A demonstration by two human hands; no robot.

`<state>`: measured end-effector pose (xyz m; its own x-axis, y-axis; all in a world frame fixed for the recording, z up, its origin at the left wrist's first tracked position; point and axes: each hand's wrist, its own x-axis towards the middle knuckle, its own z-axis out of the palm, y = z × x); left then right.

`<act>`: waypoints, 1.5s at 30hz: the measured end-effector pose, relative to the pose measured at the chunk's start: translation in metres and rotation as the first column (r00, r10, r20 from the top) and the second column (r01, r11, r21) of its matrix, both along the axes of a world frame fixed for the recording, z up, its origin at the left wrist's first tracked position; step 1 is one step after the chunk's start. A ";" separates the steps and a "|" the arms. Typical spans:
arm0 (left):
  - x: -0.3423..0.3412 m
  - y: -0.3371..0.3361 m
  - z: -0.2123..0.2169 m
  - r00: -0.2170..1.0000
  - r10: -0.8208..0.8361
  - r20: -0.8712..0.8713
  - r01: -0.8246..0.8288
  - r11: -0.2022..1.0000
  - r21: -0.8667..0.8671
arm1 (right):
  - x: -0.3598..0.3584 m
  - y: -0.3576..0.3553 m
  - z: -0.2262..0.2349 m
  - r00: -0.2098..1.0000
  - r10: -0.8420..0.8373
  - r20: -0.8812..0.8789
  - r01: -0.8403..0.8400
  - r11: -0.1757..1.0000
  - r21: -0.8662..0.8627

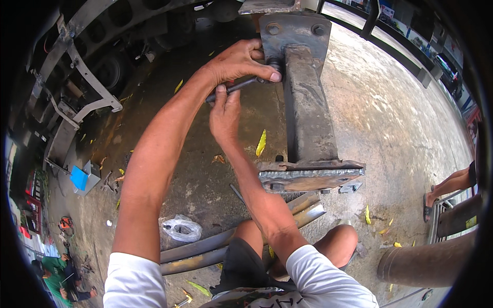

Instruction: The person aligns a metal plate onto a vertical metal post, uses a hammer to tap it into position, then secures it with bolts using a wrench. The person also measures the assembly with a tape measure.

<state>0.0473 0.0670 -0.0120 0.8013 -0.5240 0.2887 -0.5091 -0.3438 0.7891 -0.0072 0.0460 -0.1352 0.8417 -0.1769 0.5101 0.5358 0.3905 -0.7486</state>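
Note:
A rusty grey steel post with bolted end plates lies on the concrete in front of me. My left hand reaches to its far end plate, fingers pressing the head of a dark wrench against a nut beside the post. My right hand is just below, gripping the wrench's handle end with thumb up. The near end plate sits above my bare knees.
Long flat steel bars lie under my legs, with a crumpled plastic bag beside them. A thick pipe is at the lower right. Another person's sandalled foot stands at the right. A vehicle frame looms left, near a blue box.

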 end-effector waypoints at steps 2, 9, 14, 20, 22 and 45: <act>0.001 0.000 0.005 1.000 -0.013 -0.002 0.014 0.999 0.047 | 0.000 -0.001 0.007 1.000 0.016 0.020 -0.016 1.000 0.005; -0.009 0.008 0.001 0.999 0.008 0.044 -0.008 1.000 0.004 | -0.017 -0.082 -0.041 0.987 -0.097 -0.127 0.043 0.925 -0.379; -0.007 -0.004 -0.003 0.997 0.030 0.073 -0.028 0.999 -0.029 | 0.022 -0.113 -0.088 0.646 -0.673 0.360 0.746 0.457 -0.485; -0.007 -0.008 -0.001 0.999 0.032 0.036 -0.031 0.999 -0.027 | -0.008 -0.030 -0.019 0.986 0.046 -0.159 -0.069 0.987 -0.142; -0.009 -0.009 0.003 1.000 0.024 0.009 -0.024 1.000 -0.019 | -0.003 -0.024 -0.017 0.972 0.211 -0.102 -0.216 0.975 -0.050; -0.012 -0.005 -0.008 0.999 0.023 0.043 -0.015 0.987 -0.162 | 0.015 -0.101 -0.064 0.701 -0.665 0.258 0.665 0.479 -0.574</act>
